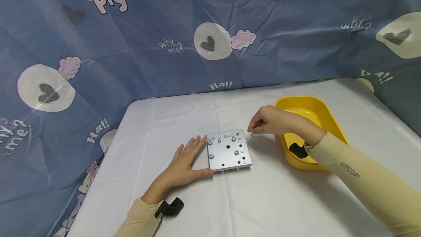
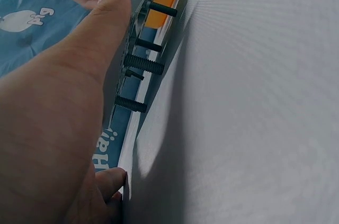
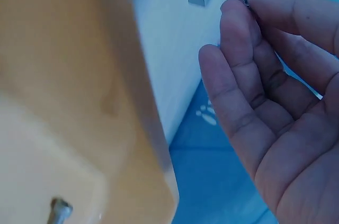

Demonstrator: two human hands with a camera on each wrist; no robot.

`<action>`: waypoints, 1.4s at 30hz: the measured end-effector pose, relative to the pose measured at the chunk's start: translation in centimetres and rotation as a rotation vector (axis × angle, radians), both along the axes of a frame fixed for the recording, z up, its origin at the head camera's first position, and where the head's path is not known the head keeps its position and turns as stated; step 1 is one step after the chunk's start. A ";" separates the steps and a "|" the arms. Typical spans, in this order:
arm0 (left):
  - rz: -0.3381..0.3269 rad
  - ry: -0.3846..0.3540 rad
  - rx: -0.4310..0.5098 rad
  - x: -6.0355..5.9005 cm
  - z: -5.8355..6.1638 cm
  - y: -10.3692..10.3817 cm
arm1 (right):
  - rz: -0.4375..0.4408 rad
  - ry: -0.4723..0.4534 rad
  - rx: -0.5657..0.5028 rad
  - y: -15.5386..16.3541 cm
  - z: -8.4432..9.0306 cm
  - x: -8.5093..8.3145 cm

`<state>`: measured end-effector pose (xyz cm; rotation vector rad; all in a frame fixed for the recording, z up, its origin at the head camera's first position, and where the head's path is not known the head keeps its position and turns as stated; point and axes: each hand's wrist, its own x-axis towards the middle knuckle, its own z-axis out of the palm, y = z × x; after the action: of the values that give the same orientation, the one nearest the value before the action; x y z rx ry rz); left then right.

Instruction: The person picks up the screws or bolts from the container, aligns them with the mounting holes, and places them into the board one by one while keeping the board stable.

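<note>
— Head view: what do the hands do?
— The left hand (image 1: 184, 162) lies flat, fingers straight, against the metal plate (image 1: 228, 150) at the table's (image 1: 263, 200) middle. The right hand (image 1: 268, 120) pinches a thin screw (image 1: 251, 136) just beside the plate's right edge, before the yellow tray (image 1: 315, 114).
— Left wrist?
— Bolts (image 2: 144, 64) jut beneath the plate; its top is hidden.
— Right wrist?
— Fingertips (image 3: 241, 9) clasp the screw, cut off above. A blurred screw (image 3: 58, 211) lies in the tray.

Left hand (image 1: 186, 161) against metal plate (image 1: 228, 150), right hand (image 1: 268, 121) pinching screw (image 1: 251, 136).
</note>
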<state>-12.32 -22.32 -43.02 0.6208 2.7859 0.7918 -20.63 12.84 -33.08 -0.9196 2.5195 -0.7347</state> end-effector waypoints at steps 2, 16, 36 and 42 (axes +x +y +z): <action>0.012 0.002 0.000 0.2 0.0 -0.3 | 0.017 -0.008 -0.009 -0.9 -0.4 0.0; 0.011 0.017 0.019 0.6 -0.2 -0.7 | 0.098 -0.008 0.018 -3.8 -0.6 -0.2; 0.002 0.027 0.023 0.2 0.0 0.1 | 0.088 -0.066 0.067 -4.4 0.2 -0.6; 0.003 0.025 0.019 0.1 -0.1 0.0 | 0.092 -0.078 0.071 -4.4 0.3 -0.7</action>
<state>-12.23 -22.27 -43.07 0.6344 2.8054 0.8180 -21.35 8.40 -32.75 -0.9565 2.4027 -0.6360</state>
